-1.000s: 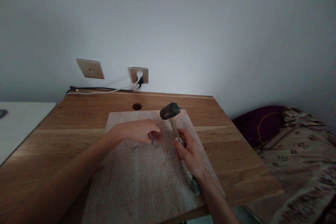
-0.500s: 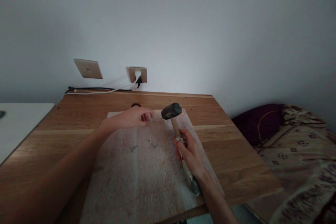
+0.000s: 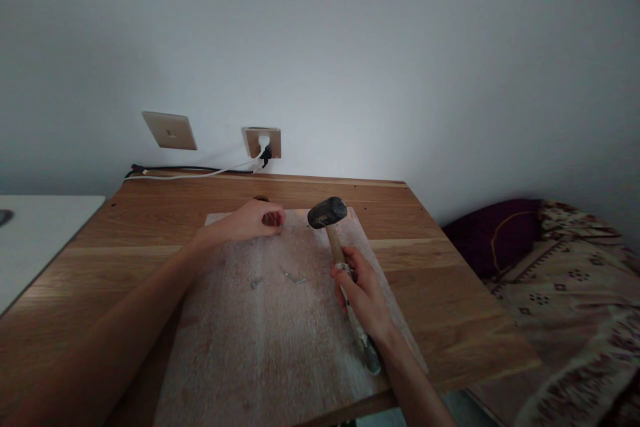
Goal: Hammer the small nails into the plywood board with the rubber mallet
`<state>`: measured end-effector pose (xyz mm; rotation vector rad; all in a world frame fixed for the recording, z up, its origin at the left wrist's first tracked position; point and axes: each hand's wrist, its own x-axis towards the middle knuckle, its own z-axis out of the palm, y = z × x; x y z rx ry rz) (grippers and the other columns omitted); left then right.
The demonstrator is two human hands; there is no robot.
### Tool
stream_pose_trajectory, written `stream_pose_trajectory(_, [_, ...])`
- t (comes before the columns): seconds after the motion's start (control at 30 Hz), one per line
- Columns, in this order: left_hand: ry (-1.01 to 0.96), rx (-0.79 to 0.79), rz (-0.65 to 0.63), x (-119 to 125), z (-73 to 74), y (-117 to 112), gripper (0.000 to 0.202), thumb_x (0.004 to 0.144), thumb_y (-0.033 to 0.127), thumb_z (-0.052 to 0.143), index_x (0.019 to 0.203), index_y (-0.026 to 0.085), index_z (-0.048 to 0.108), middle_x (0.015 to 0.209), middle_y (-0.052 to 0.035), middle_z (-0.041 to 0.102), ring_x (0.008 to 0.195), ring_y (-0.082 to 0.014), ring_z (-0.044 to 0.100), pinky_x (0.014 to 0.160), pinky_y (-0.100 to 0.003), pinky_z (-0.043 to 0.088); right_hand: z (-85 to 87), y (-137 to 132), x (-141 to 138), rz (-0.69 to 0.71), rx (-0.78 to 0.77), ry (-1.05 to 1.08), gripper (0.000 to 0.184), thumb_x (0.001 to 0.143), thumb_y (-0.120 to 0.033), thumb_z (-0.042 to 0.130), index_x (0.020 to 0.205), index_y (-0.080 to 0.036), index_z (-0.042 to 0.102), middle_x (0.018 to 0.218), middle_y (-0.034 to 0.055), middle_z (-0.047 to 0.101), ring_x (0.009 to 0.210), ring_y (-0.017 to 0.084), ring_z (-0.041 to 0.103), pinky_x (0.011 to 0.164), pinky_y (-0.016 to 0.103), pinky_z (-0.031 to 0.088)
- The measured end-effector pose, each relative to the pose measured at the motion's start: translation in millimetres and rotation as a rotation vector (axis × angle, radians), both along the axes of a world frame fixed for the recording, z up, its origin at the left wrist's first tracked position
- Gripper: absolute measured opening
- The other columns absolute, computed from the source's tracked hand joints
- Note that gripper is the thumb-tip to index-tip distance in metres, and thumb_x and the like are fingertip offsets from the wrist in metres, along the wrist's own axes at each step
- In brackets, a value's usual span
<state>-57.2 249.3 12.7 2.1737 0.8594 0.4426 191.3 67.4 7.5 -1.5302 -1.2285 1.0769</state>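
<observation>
My right hand point(image 3: 360, 290) is wrapped around the handle of a hammer point(image 3: 327, 213), whose dark, blocky head is raised over the far right part of a pale, worn wooden board point(image 3: 225, 347). My left hand point(image 3: 257, 219) is at the board's far edge, its thumb and forefinger pinched together low over the surface; whatever is between the fingertips is too small to make out. A few thin metal nails point(image 3: 294, 277) lie loose near the board's middle, with another small nail-like piece point(image 3: 256, 283) to their left. Tiny upright nails point(image 3: 293, 228) seem to stand right of my left fingertips.
Under the board is a wooden tabletop point(image 3: 450, 307) against a white wall. Cables point(image 3: 200, 173) run along its back edge to a wall socket point(image 3: 263, 143). A white surface point(image 3: 40, 240) adjoins on the left. Patterned bedding point(image 3: 565, 293) and a purple cushion point(image 3: 500, 230) lie at the right.
My left hand has shifted slightly left and its fingers have drawn together into a pinch. My right hand and the hammer stay in nearly the same place.
</observation>
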Motion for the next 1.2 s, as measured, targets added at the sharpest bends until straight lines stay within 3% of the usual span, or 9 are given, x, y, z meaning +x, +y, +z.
stream_pose_trajectory(0.4, [-0.044,-0.091,0.002,-4,-7.3,5,0.015,0.082,0.033,0.07,0.088,0.019,0.071,0.08,-0.0006,0.07,0.073,-0.0171,0.063,0.07,-0.03,0.049,-1.1,-1,0,0.011,-0.001,0.004,0.035,0.09,-0.04,0.059,0.118,-0.02,0.056,0.059,-0.0083,0.053,0.04,0.013,0.047,0.039,0.025,0.038])
stream_pose_trajectory(0.7, [-0.071,-0.053,-0.011,1,-10.7,3,0.014,0.079,0.031,0.074,0.086,0.019,0.073,0.077,-0.0002,0.07,0.072,-0.0162,0.062,0.067,-0.028,0.047,-0.3,0,-2,0.069,0.001,-0.022,0.025,0.094,-0.037,0.058,0.113,-0.021,0.056,0.057,-0.0092,0.052,0.039,0.013,0.046,0.039,0.025,0.038])
stream_pose_trajectory(0.9, [-0.081,-0.067,-0.007,0,-12.3,2,0.021,0.081,0.026,0.069,0.1,0.018,0.073,0.091,-0.0045,0.077,0.08,-0.0175,0.069,0.072,-0.027,0.052,5.5,-2,-11,0.149,-0.019,-0.091,0.028,0.097,-0.035,0.054,0.121,-0.02,0.056,0.058,-0.0089,0.054,0.041,0.013,0.048,0.041,0.025,0.038])
stream_pose_trajectory(1.03, [-0.027,-0.051,0.032,0,-11.0,1,0.033,0.08,0.028,0.07,0.111,0.017,0.073,0.096,-0.0053,0.078,0.083,-0.0197,0.07,0.073,-0.028,0.051,14.8,-1,-20,0.193,0.046,-0.267,0.029,0.095,-0.028,0.054,0.122,-0.018,0.059,0.07,-0.003,0.064,0.053,0.015,0.057,0.052,0.028,0.041])
stream_pose_trajectory(1.2, [-0.029,-0.061,0.04,-1,-7.6,1,0.032,0.079,0.031,0.073,0.109,0.019,0.073,0.093,-0.0036,0.076,0.083,-0.0215,0.069,0.075,-0.031,0.051,19.7,5,-29,0.214,0.099,-0.38,0.031,0.092,-0.021,0.056,0.122,-0.017,0.06,0.089,0.0038,0.073,0.077,0.02,0.067,0.068,0.03,0.045])
